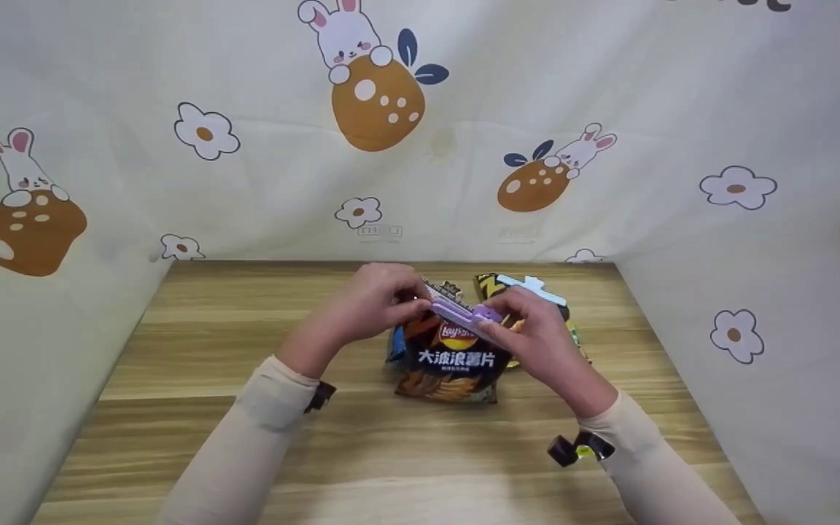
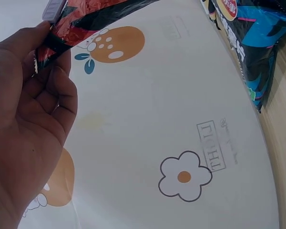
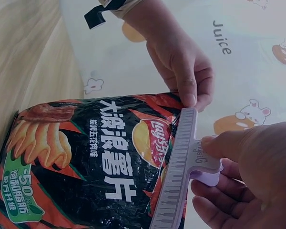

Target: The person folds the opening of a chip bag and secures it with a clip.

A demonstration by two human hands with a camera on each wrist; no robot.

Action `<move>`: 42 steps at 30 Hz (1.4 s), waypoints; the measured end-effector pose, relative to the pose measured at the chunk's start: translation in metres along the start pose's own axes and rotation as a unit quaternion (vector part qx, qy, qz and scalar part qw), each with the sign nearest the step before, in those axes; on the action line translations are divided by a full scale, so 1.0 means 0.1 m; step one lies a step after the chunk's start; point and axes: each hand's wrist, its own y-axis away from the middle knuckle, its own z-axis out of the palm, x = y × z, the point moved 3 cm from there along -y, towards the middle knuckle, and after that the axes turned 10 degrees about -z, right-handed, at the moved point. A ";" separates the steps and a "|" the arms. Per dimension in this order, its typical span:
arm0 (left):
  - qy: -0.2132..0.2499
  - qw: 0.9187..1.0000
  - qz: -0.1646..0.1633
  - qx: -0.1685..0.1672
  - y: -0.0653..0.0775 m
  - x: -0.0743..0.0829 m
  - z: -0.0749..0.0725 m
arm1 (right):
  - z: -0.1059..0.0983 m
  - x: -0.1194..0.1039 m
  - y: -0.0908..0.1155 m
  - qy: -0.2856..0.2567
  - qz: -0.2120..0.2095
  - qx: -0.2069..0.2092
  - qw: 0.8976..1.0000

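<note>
A black and orange bag of Lay's potato chips is held upright above the table. A long purple clip with a piano-key pattern lies along its top edge. My left hand pinches the bag's top corner near one end of the clip; in the left wrist view, thumb and fingers of this left hand grip the corner. My right hand squeezes the clip's handle, thumb on the near side and fingers behind. Whether the clip's jaws press fully on the bag, I cannot tell.
Behind to the right lies a yellow and black bag with a light blue clip on its top. A blue and black chip bag stands behind the held bag, mostly hidden in the head view. Patterned cloth walls the wooden table.
</note>
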 end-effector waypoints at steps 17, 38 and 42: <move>0.268 0.930 -0.212 -0.138 0.45 -0.47 0.91 | -0.03 0.02 -0.02 -0.020 -0.040 -0.038 0.998; 0.300 0.927 -0.180 -0.134 0.56 -0.52 1.26 | 0.02 0.13 -0.04 -0.034 -0.003 -0.058 0.998; 0.343 0.912 -0.178 -0.137 0.58 -0.51 1.27 | 0.02 0.12 -0.07 -0.038 0.002 -0.052 0.998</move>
